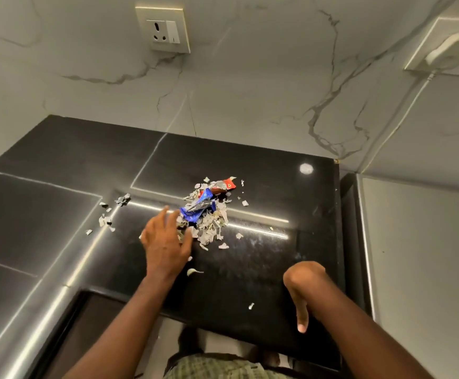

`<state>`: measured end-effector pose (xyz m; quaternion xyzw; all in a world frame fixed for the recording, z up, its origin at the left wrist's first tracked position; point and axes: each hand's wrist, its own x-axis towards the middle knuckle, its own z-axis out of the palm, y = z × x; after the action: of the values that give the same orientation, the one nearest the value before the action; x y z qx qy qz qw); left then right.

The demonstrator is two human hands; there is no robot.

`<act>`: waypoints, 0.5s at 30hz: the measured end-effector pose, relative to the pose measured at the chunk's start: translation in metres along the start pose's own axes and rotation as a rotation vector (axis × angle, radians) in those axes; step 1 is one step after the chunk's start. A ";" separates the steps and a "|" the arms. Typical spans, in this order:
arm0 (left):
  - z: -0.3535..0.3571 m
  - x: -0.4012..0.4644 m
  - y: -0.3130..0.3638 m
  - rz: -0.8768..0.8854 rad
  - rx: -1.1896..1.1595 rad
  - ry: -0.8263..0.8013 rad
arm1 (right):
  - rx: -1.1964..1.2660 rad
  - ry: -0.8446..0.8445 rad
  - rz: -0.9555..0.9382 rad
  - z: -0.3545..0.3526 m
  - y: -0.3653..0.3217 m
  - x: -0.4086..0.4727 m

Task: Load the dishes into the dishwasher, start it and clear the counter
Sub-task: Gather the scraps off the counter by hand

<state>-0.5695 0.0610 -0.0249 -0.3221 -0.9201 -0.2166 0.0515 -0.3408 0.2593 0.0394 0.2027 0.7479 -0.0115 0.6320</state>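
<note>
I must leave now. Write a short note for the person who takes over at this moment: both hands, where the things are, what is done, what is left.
Left hand: open, fingers spread on the black counter, at the left edge of the litter pile.
Right hand: cupped at the counter's front edge, holding nothing visible.
Pile: paper scraps with a blue wrapper and a red wrapper, mid-counter. Stray scraps lie further left.
Done: most litter is gathered.
Left: sweep pile and strays off the counter. Dishwasher not in view.

The table (263, 263) is glossy black. Blue and silver wrappers (198, 207), one red-tipped, lie among grey-white scraps (209, 231). The wall (250, 91) is white marble, grey-veined.
</note>
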 end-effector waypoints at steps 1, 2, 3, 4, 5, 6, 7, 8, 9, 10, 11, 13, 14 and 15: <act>0.001 0.010 -0.015 -0.073 0.017 -0.030 | 0.109 -0.020 -0.030 -0.002 0.007 -0.003; 0.002 0.016 -0.027 -0.139 0.023 -0.068 | 0.265 -0.065 -0.072 -0.001 0.015 -0.003; 0.004 0.021 -0.036 -0.181 0.020 -0.113 | 0.437 -0.140 -0.107 0.002 0.022 -0.001; 0.005 0.022 -0.041 -0.194 0.016 -0.148 | 0.595 -0.183 -0.145 0.006 0.029 0.001; 0.007 0.023 -0.043 -0.177 0.014 -0.167 | 0.733 -0.182 -0.173 0.008 0.034 0.001; 0.008 0.023 -0.043 -0.143 0.020 -0.174 | 0.872 -0.146 -0.194 0.011 0.037 0.003; 0.009 0.023 -0.040 -0.114 0.022 -0.174 | 1.011 -0.082 -0.204 0.013 0.039 0.006; 0.008 0.024 -0.040 -0.106 0.015 -0.175 | 1.163 0.001 -0.205 0.011 0.035 0.007; 0.007 0.025 -0.040 -0.115 0.005 -0.174 | 1.318 0.092 -0.213 0.008 0.030 0.007; 0.006 0.026 -0.042 -0.125 -0.004 -0.174 | 1.469 0.189 -0.225 0.003 0.023 0.007; 0.006 0.025 -0.044 -0.127 -0.009 -0.171 | 1.595 0.293 -0.234 -0.005 0.015 0.008; 0.004 0.025 -0.045 -0.109 -0.016 -0.176 | 1.774 0.497 -0.199 -0.024 -0.002 0.013; 0.003 0.025 -0.046 -0.102 -0.021 -0.184 | 1.831 0.583 -0.166 -0.034 -0.013 0.016; 0.003 0.026 -0.047 -0.098 -0.026 -0.188 | 1.856 0.658 -0.137 -0.043 -0.023 0.020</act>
<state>-0.6184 0.0446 -0.0385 -0.2960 -0.9328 -0.1996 -0.0497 -0.3915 0.2553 0.0240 0.5672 0.5909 -0.5733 -0.0192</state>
